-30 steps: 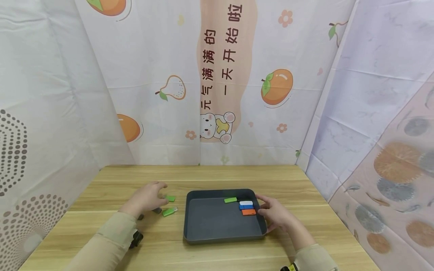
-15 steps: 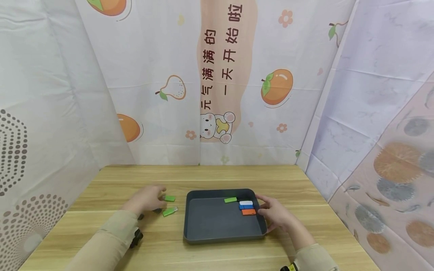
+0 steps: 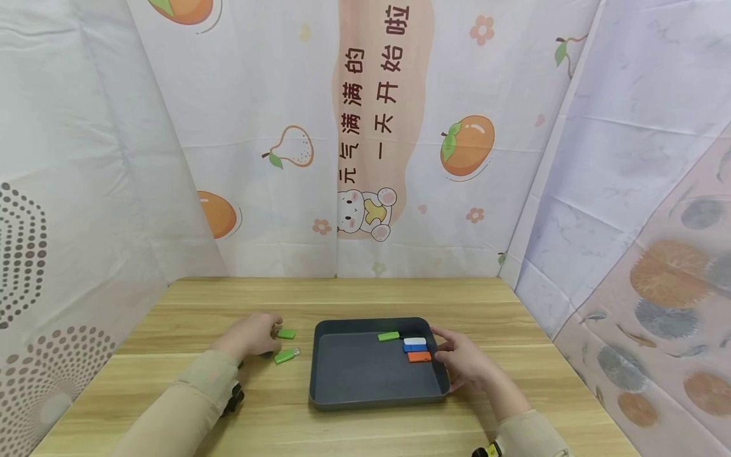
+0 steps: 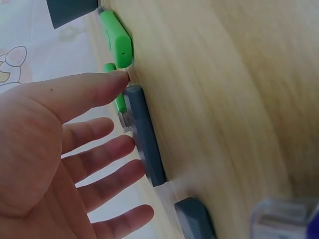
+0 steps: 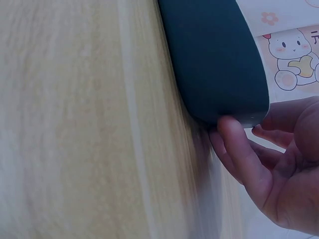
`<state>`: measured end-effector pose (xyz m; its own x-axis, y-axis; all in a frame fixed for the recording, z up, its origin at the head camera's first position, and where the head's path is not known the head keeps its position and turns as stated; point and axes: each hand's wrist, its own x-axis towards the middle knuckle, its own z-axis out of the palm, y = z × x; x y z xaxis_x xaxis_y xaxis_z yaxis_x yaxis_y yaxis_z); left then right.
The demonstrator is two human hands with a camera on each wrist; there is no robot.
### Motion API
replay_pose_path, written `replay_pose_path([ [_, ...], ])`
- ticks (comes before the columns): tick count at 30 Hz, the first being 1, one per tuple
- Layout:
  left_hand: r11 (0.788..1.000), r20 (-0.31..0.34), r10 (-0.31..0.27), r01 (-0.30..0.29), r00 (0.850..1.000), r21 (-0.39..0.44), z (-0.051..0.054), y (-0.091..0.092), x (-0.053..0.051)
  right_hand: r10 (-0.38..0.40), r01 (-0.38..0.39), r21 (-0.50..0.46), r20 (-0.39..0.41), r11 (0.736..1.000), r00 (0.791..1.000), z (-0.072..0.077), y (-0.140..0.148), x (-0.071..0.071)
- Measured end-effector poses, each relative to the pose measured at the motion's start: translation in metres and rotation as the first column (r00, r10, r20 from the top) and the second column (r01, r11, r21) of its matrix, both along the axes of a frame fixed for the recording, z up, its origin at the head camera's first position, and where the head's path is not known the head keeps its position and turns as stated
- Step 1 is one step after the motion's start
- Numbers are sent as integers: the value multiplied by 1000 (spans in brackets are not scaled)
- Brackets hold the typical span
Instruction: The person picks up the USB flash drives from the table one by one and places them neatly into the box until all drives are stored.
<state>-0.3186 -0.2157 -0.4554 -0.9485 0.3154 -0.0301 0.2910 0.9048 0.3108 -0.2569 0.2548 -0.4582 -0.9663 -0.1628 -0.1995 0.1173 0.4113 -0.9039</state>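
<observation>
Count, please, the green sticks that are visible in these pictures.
3. One green stick lies in the grey tray. Two lie on the table, between the tray and the left hand: a farther stick and a nearer stick. That hand may hide others.

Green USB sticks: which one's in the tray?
The green stick left of the white stick in the tray; the other two green sticks lie on the table, beside the left hand.
</observation>
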Motion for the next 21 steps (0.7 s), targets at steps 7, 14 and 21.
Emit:
replay_pose_path([
  [7, 1000, 14, 4, -4, 1000, -1, 2, 3, 2, 8, -8, 1, -4, 1000, 1000, 1, 0, 1],
  [14, 1000, 38, 21, -21, 999, 0, 1, 3, 0, 8, -8, -3, -3, 1000, 1000, 1, 0, 1],
  [21, 1000, 37, 15, -14, 999, -22, 0, 5, -4, -1, 1, -3, 1, 1000, 1000, 0, 0, 0],
])
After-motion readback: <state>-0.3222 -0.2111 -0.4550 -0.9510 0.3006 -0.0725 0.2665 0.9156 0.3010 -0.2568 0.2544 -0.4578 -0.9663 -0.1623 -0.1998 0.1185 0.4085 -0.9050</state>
